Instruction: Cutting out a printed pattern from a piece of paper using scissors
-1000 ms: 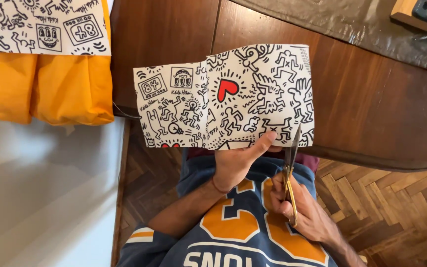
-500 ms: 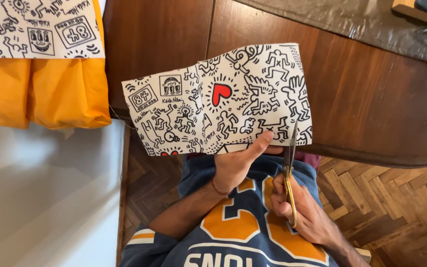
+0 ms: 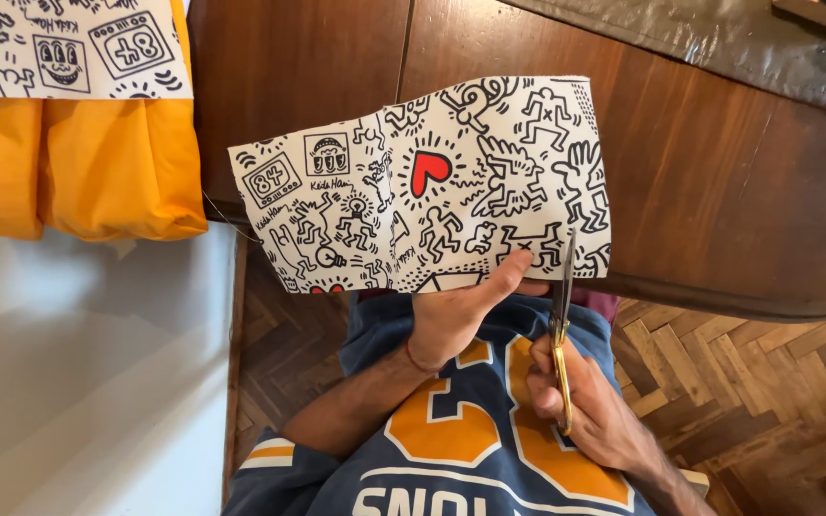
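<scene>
Scissors (image 3: 562, 315) at printed fabric (image 3: 432, 182)

home | parquet floor (image 3: 767, 382) | dark wooden table (image 3: 719, 182)

Fabric piece (image 3: 432, 191) over table (image 3: 719, 191), scissors (image 3: 560, 325) at its right.

**Printed cloth lifted and tilted; scissors advanced**

The printed fabric piece (image 3: 423, 186) sits higher over the counter (image 3: 719, 162) than a second ago — its left corner has dropped and swung outward, its top edge now slanted. The scissors (image 3: 560, 315) blades reach further into the lower right edge. The left hand (image 3: 461, 311) thumb lies further up along the hem — the right hand (image 3: 585, 401) follows the blades.
</scene>
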